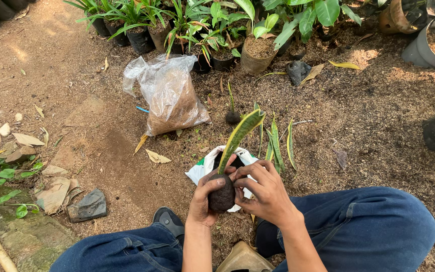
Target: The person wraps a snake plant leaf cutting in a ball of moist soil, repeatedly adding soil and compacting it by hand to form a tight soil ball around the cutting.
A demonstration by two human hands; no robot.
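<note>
Crumbly dark root ball with one stiff striped leaf, cupped between left hand and right hand, both pressed on it, just above white bag.

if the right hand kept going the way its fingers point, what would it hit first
The right hand points leftward; its fingers already touch the dark root ball of the plant, with the left hand just beyond.
</note>
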